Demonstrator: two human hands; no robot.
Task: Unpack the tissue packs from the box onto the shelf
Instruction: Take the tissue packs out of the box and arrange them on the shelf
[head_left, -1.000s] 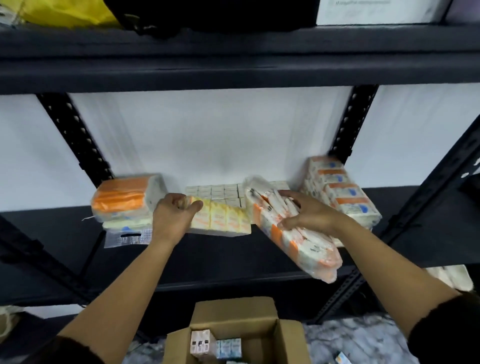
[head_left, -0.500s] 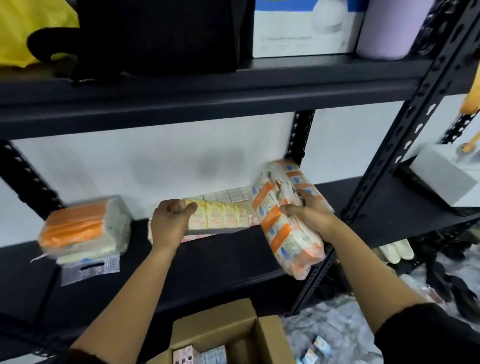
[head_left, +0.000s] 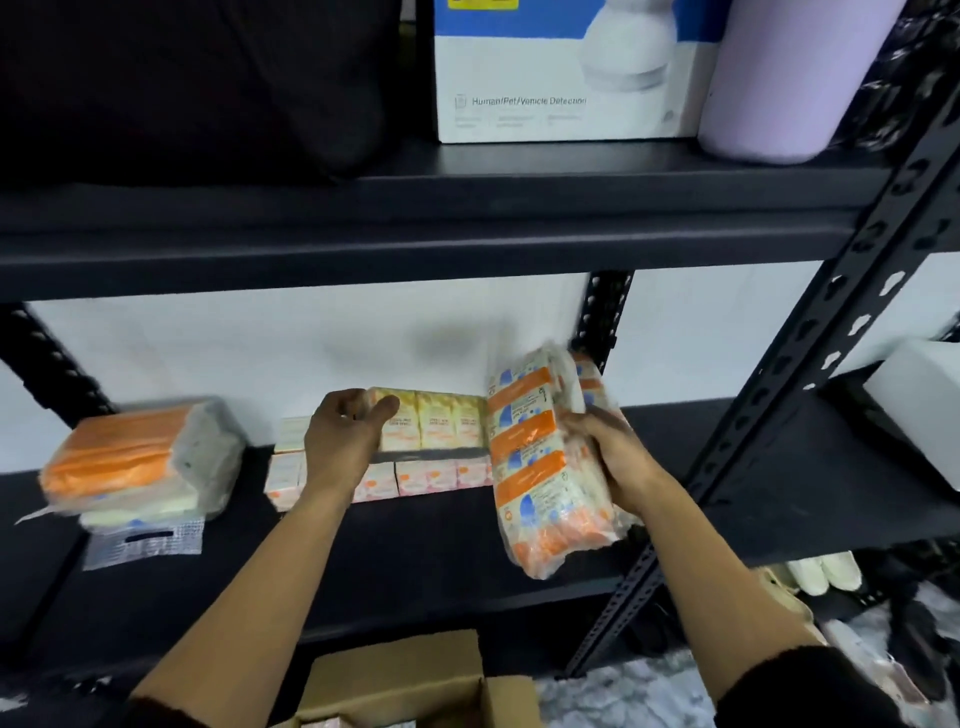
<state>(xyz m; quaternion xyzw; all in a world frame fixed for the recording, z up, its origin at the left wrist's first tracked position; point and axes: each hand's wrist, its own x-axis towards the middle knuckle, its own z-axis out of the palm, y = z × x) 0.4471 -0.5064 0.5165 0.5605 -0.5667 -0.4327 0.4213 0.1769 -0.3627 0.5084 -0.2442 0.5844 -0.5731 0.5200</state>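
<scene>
I see my left hand (head_left: 340, 441) gripping one yellow tissue pack (head_left: 428, 418); my right hand (head_left: 615, 457) grasps one orange-banded tissue bundle (head_left: 540, 467) above the shelf (head_left: 415, 545).

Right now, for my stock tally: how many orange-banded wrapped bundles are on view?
2: one lies at the shelf's left end; the right hand holds the other upright. More may hide behind it.

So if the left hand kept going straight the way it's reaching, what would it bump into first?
Little lies between: the left hand already holds the yellow tissue pack above the pink packs. Pushed on, hand and pack would probably meet the white wall behind the shelf, though depth is hard to judge.
</scene>
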